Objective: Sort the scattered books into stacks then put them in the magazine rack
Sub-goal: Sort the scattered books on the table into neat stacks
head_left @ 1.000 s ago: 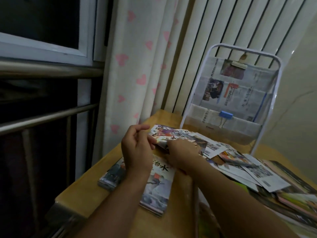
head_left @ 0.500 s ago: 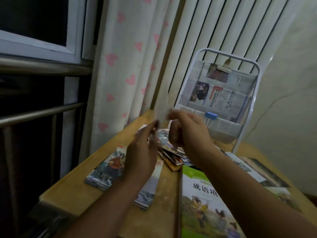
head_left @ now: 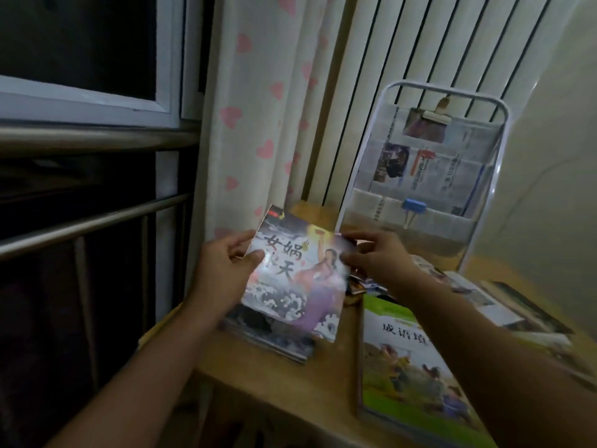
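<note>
A thin picture book with a woman in purple and white waves on its cover is held tilted above a small stack of similar books at the table's left. My left hand pinches its left edge, thumb on the cover. My right hand pinches its right edge. A large green-covered book lies to the right. More books and papers are scattered behind it. The white wire magazine rack, lined with newspaper, stands at the table's back.
The wooden table sits against a curtain with pink hearts and a radiator. A window with metal rails is at the left. A blue binder clip hangs on the rack's lower pocket.
Both hands lifted a thin book from the scattered pile and turned it face up over the left stack. The camera swung left and closer.
</note>
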